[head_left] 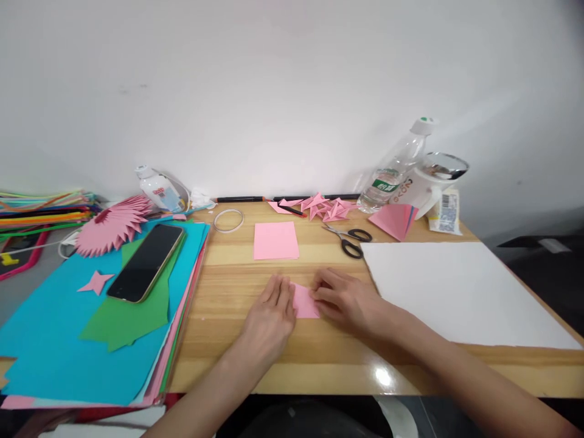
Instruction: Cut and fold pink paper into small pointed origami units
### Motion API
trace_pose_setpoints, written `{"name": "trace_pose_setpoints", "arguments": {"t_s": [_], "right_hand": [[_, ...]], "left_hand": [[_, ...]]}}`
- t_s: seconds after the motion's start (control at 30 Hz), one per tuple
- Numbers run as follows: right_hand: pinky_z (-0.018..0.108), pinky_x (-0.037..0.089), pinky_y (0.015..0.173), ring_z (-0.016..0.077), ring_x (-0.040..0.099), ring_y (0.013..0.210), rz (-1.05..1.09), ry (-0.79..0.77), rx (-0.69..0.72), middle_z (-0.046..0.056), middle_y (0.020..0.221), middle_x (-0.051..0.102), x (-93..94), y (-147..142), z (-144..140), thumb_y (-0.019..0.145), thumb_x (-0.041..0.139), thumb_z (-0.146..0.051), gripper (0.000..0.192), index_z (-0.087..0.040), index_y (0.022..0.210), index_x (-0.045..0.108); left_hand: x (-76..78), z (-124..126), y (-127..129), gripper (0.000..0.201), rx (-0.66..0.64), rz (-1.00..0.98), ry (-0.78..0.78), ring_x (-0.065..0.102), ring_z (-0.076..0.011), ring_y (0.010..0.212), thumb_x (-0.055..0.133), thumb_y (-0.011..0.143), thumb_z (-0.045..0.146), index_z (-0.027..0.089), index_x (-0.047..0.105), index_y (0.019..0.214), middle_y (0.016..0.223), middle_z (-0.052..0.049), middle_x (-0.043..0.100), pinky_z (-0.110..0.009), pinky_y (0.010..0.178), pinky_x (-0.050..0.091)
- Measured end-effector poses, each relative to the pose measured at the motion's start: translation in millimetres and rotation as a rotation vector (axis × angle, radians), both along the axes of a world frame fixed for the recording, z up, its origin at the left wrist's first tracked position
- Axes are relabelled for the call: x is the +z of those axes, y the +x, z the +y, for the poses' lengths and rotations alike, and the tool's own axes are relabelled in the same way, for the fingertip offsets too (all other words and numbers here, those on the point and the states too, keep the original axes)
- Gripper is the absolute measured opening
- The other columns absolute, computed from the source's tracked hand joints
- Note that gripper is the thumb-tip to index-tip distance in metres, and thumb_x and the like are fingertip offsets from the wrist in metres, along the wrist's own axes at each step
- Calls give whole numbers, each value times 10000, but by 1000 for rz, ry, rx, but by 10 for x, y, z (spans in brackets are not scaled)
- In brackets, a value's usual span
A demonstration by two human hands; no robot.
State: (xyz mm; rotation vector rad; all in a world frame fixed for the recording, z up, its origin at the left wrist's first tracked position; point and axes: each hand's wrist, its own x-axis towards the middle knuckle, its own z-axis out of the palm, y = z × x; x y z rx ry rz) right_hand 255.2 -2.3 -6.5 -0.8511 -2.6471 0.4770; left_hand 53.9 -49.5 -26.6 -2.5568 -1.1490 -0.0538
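both hands flat on a small pink fold

the left hand [272, 307] lies palm down with fingers stretched out, its fingertips pinning the near-left edge of a small pink paper [304, 302] to the bench [228, 286]. the right hand [344, 299] comes in from the other side, fingers bent and pressing on the paper's right edge, as if to hold a crease flat. neither hand is closed around anything; both simply press, and the paper sits between them, partly hidden under the fingers.

just beyond the hands lies a flat pink sheet [276, 240], untouched. further out and to the right of it are scissors [350, 239], blades closed, within easy reach of the right hand. behind these, near the wall, sits a heap of folded pink pieces [326, 208]. a large white sheet [460, 289] covers the bench right beside the right forearm. left of the left hand a stack of coloured paper [59, 328] carries a phone [146, 261] and a pink fan shape [112, 224]. a water bottle [395, 170] leans far right. nothing stands between the hands and the paper.
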Motion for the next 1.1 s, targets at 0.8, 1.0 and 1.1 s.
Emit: {"name": "trace_pose_setpoints", "arguments": {"t_s": [0.8, 1.0, 1.1], "right_hand": [[264, 402, 583, 200, 572, 786, -284, -30, -319, 104, 976, 550, 40, -173, -151, 903, 488, -192, 162, -164, 1039, 571], [293, 432, 697, 193, 563, 829, -91, -177, -290, 89, 921, 564, 46, -292, -86, 845, 536, -114, 44, -138, 880, 545], [273, 430, 647, 152, 553, 716, 141, -381, -257, 34, 811, 585, -4, -302, -10, 815, 529, -102, 67, -167, 805, 528]], "left_hand": [[446, 68, 192, 184, 350, -82, -410, 578, -275, 882, 488, 865, 115, 125, 666, 914, 911, -129, 629, -375, 759, 427], [457, 158, 52, 80, 520, -359, -622, 595, -218, 750, 574, 797, 186, 146, 610, 856, 818, -68, 639, -278, 597, 359], [406, 260, -37, 206, 480, -531, -754, 511, -150, 559, 630, 706, 187, 183, 489, 556, 556, 27, 516, -246, 511, 268]]}}
